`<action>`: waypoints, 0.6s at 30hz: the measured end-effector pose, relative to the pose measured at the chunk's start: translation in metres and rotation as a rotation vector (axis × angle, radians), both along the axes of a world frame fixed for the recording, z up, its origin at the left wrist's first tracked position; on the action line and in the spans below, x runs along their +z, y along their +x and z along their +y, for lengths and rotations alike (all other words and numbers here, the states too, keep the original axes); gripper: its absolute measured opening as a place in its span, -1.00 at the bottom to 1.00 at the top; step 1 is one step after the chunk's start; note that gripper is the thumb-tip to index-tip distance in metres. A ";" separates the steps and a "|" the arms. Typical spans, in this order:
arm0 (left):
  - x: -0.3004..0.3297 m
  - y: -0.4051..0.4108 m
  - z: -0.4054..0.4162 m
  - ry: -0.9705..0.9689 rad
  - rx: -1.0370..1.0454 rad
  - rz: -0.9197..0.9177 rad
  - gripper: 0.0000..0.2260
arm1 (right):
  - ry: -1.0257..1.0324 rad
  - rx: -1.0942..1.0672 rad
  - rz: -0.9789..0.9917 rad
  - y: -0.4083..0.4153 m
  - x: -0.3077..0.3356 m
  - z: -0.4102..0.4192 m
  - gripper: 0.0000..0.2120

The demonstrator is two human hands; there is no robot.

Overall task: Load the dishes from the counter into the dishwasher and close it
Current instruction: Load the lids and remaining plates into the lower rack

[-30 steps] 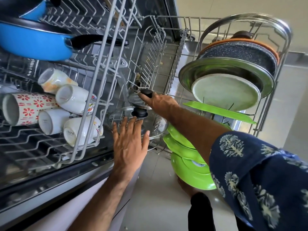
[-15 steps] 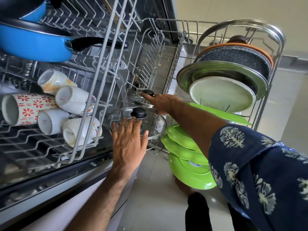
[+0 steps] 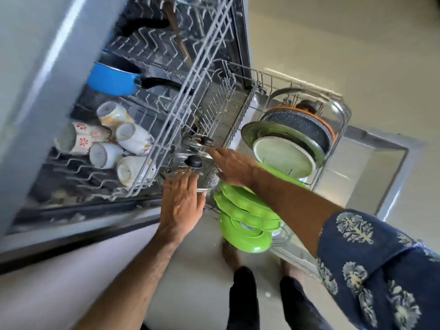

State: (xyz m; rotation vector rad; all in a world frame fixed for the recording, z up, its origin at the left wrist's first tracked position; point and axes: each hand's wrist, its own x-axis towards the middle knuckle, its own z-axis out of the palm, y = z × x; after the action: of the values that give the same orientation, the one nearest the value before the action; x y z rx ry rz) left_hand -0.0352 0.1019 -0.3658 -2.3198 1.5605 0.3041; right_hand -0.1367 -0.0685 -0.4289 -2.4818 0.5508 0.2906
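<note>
**Both hands at the glass lids in the lower rack**

Your left hand lies flat, fingers straight and spread, with the fingertips on the near glass lid, just below its black knob. Your right hand reaches across from the right, fingers extended toward a second lid's knob; whether it grasps that knob cannot be told through the blur. Both lids stand among the tines of the lower rack, which is pulled out of the dishwasher. To their right in the same rack stand green plates, a pale plate, a steel plate and a speckled pan. The upper rack holds mugs lying on their sides and a blue saucepan behind them
</note>
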 end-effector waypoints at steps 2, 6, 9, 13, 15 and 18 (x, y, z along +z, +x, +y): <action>0.030 -0.018 0.005 -0.018 0.042 0.022 -0.51 | -0.068 0.054 0.000 -0.021 0.037 0.013 -0.25; 0.098 -0.054 0.022 -0.047 0.109 0.062 -0.48 | -0.139 0.143 -0.006 -0.056 0.121 0.033 -0.26; 0.153 -0.081 0.043 -0.053 0.164 0.058 -0.48 | -0.147 0.215 0.000 -0.074 0.185 0.053 -0.27; 0.224 -0.113 0.101 -0.091 0.312 0.059 -0.48 | -0.180 0.365 -0.073 -0.086 0.269 0.094 -0.28; 0.250 -0.128 0.134 -0.114 0.403 0.053 -0.45 | -0.202 0.449 -0.100 -0.087 0.301 0.116 -0.28; 0.285 -0.155 0.193 -0.156 0.533 0.006 -0.42 | -0.261 0.600 -0.161 -0.092 0.342 0.157 -0.26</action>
State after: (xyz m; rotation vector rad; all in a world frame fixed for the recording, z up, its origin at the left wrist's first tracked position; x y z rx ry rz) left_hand -0.1899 0.2951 -0.0804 -2.8331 0.9687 0.3197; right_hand -0.2287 0.0888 -0.0865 -2.8452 -0.2539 0.2535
